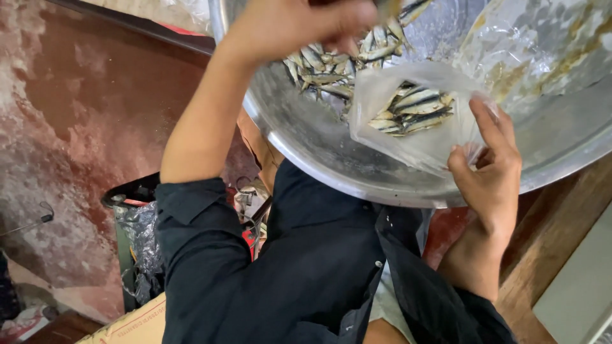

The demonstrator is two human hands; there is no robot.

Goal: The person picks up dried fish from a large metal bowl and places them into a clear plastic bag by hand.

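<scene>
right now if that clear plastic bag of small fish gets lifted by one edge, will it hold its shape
Probably not: the thin clear plastic bag looks floppy and creased. The small silvery fish inside would likely slide to the low corner. The right hand pinching its rim may find it slippery.

Wooden table under a wide metal basin.

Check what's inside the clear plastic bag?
The clear plastic bag, held open by the right hand over the metal basin, holds several small silvery striped fish. Anything beneath that top layer is hidden.
</scene>
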